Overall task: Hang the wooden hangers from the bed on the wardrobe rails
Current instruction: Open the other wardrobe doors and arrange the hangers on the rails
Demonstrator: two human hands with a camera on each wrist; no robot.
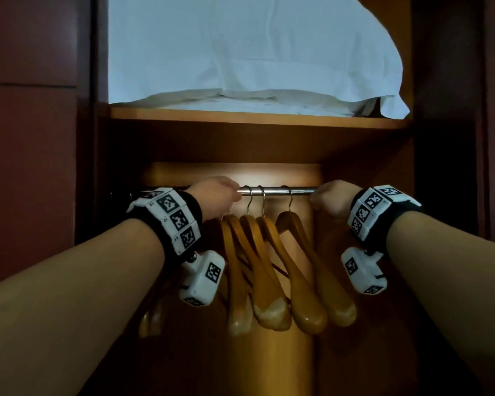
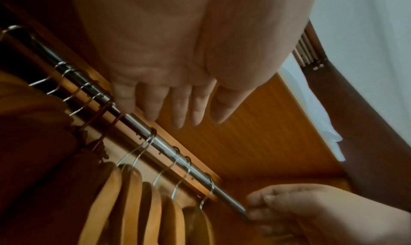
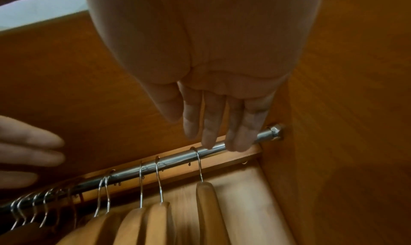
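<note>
dark wood wardrobe (image 1: 446, 110) fills the head view, its shelf (image 1: 257, 117) carrying white bedding (image 1: 240, 52) above a lit recess where a metal rail (image 1: 277, 191) runs left to right. several wooden hangers (image 1: 272, 267) already hang from that rail by their wire hooks, bunched near the middle, with one set a little apart to the right. the wrist views show more hooks further along the rail to the left, in shadow, so the row looks longer than the head view suggests.

left hand (image 1: 216, 195) is up at the rail just left of the lit hangers. from the left wrist its fingers (image 2: 177, 108) are straight and together, holding nothing, close to the rail; whether they touch it i cannot tell. right hand (image 1: 333, 197) is at the rail's right end, near the bracket (image 3: 275, 131). from the right wrist its fingers (image 3: 242, 131) reach down fairly straight, tips lying against or just in front of the rail, and it carries no hanger. the left wrist view makes it look more curled at the rail end, so a light hold on the rail cannot be ruled out.

judging by this, much of the job is done: neither hand holds a hanger, and a good number are up. the bed is out of sight, so whether any remain there cannot be said.
</note>
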